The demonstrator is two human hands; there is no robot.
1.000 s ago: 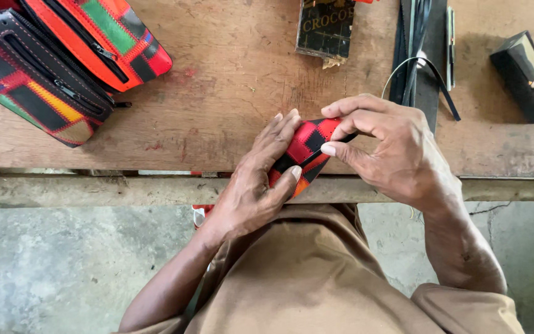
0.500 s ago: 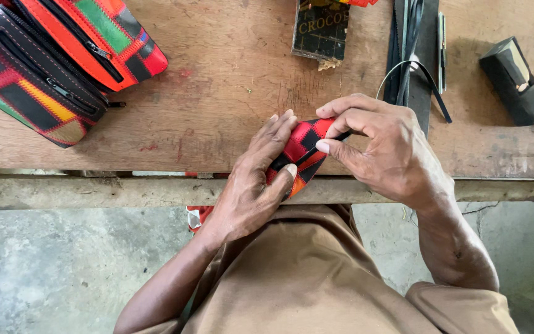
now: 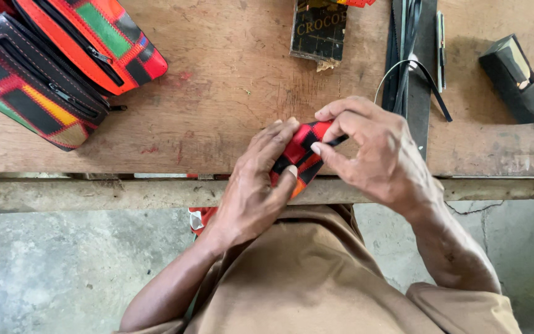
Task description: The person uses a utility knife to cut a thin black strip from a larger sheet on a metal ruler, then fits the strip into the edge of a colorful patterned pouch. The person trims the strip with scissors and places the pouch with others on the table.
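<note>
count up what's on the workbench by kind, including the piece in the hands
Patchwork pouches: 2, and
Small patchwork piece, held in both hands: 1
Dark printed card: 1
Black straps bundle: 1
Black block: 1
Total: 6

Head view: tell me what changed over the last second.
Hardly anything moved. Both hands keep their grip on the red-and-black patchwork piece at the workbench edge; the left hand cups it from below, and the right hand has shifted its fingertips slightly along its top edge. The two patchwork pouches, the dark box and the black straps lie as before.
</note>
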